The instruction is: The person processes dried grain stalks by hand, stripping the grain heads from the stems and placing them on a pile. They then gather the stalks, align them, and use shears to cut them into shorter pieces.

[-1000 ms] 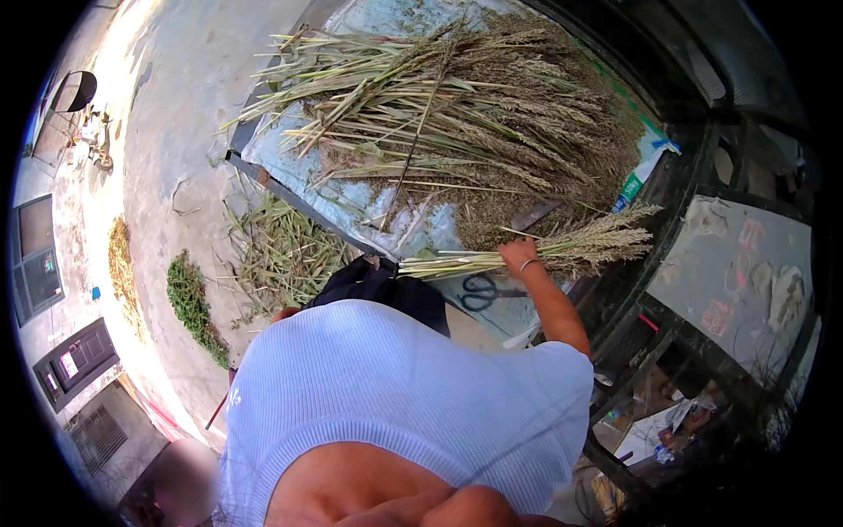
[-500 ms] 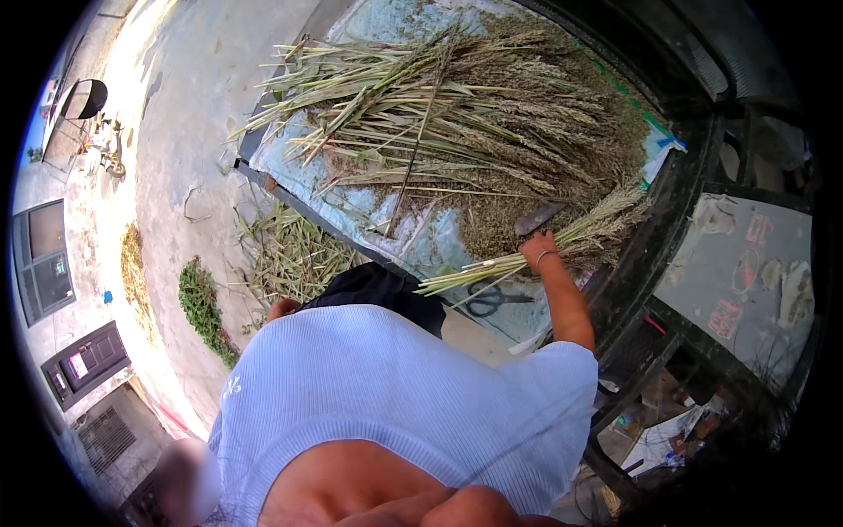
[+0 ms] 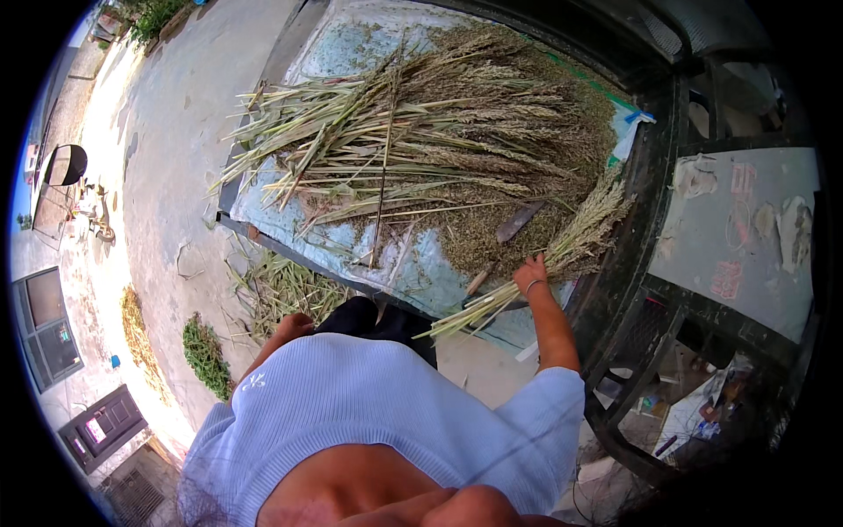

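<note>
My right hand (image 3: 529, 272) is closed around a bundle of grain stalks (image 3: 584, 233) at the near right of a sheet-covered platform. Pale cut stems stick out toward me, and the seed heads point to the far right. Beyond my hand, a flat grey blade-like piece (image 3: 520, 221) lies on loose grain (image 3: 474, 239), with a short wooden stick or handle (image 3: 481, 278) nearer me. A large heap of grain stalks (image 3: 439, 145) covers the middle of the platform. Low at my left side, beside my dark trousers, is my left hand (image 3: 294, 326); its fingers are too small to make out.
A thin dark rod (image 3: 385, 167) lies across the heap. Dark metal framing (image 3: 645, 220) and a grey panel (image 3: 742, 233) border the right side. On the ground at left are cut leaves (image 3: 285, 285) and a green plant pile (image 3: 205, 356). A motorbike (image 3: 95, 211) stands farther off.
The view has shifted. The bundle in my right hand has tilted, its seed heads swinging farther away from me. Scissors seen earlier under the stems are now mostly hidden. More of my left hand shows.
</note>
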Motion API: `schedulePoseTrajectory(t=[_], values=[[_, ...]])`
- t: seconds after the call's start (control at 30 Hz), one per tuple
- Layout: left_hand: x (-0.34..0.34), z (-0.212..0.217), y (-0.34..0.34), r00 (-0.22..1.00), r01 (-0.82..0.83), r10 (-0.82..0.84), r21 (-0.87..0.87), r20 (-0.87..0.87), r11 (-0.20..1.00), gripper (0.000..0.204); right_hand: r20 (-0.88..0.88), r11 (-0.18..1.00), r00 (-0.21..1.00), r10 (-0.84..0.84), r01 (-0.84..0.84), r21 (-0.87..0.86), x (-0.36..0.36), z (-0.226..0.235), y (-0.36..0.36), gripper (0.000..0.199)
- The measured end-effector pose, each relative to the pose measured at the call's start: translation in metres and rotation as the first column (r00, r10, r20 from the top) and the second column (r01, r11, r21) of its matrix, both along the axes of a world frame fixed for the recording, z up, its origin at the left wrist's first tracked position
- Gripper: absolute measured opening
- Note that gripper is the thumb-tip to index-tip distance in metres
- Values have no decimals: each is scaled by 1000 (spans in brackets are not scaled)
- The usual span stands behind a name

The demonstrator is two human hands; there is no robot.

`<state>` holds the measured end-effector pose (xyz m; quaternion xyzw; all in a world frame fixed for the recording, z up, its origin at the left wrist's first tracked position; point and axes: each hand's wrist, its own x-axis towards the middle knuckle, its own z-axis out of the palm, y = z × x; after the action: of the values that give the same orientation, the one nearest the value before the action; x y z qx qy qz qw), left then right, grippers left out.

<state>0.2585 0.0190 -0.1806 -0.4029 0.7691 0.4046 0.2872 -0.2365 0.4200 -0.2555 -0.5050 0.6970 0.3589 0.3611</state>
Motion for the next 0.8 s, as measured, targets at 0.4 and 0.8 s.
schedulePoseTrajectory(t=[0.4,0.8], values=[[-61,-8,-14,999,-41,46,183,-20,982,16,-145,999,989,-11,16,33,31,-42,87,28],[10,7,-16,966,-244,245,20,-79,970,25,614,90,404,-678,875,-475,28,-15,-221,44]])
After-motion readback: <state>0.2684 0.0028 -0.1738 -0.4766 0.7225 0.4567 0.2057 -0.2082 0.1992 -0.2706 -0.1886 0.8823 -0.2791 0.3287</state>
